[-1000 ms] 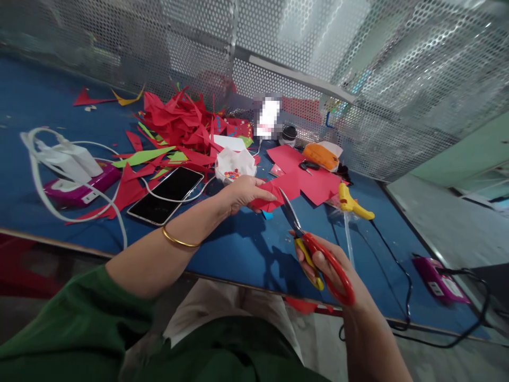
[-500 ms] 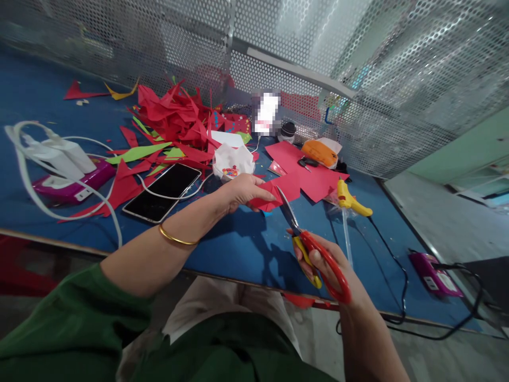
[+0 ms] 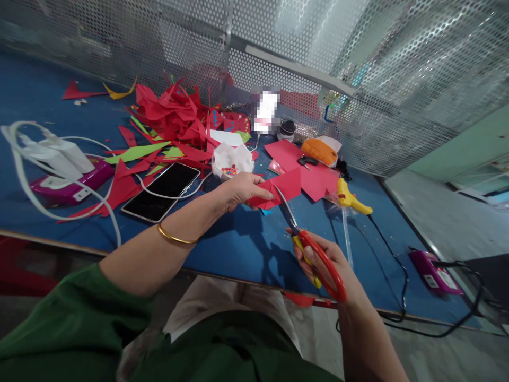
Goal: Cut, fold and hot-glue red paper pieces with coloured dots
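Scissors (image 3: pixel 304 237) show red-and-yellow handles (image 3: pixel 326 269) and silver blades (image 3: pixel 286 208); the held paper (image 3: pixel 290 184) is solid red. The tabletop (image 3: pixel 222 254) is blue, the scraps (image 3: pixel 170 111) red and lime green, the glue gun (image 3: pixel 352 200) yellow, the metal panel (image 3: pixel 178 42) silver-grey, dotted with holes.

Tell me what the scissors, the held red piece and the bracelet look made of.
Scissors: blades look like bare metal, probably steel, from their grey sheen; handles seem smooth plastic, evenly red and yellow.
Red piece: likely paper or thin card, matte, with flat colour and straight edges.
Bracelet: seems polished gold-coloured metal, by its shine; solid gold or plating cannot be told.
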{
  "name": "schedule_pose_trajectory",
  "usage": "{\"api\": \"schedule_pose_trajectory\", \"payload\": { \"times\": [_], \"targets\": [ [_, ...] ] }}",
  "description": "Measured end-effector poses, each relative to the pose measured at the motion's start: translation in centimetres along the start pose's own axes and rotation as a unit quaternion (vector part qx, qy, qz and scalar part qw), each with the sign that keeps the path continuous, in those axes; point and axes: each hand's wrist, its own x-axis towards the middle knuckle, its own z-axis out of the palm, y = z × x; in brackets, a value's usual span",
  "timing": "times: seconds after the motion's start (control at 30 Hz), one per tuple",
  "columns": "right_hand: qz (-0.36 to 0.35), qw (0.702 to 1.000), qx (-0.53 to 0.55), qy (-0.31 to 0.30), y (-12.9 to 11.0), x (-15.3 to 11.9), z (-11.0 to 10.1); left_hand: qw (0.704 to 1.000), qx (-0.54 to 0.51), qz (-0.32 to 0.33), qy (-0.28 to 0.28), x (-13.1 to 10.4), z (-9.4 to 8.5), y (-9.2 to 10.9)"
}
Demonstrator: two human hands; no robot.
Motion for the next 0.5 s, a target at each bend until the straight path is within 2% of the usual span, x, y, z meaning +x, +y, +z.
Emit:
{"api": "schedule_pose_trajectory", "payload": {
  "times": [0.5],
  "targets": [
    [0.016,1.0,-0.013,-0.004,-0.43,-0.17,0.3,1.0,-0.012,0.0,-0.02,0.1,-0.2,-0.1]
  ]
}}
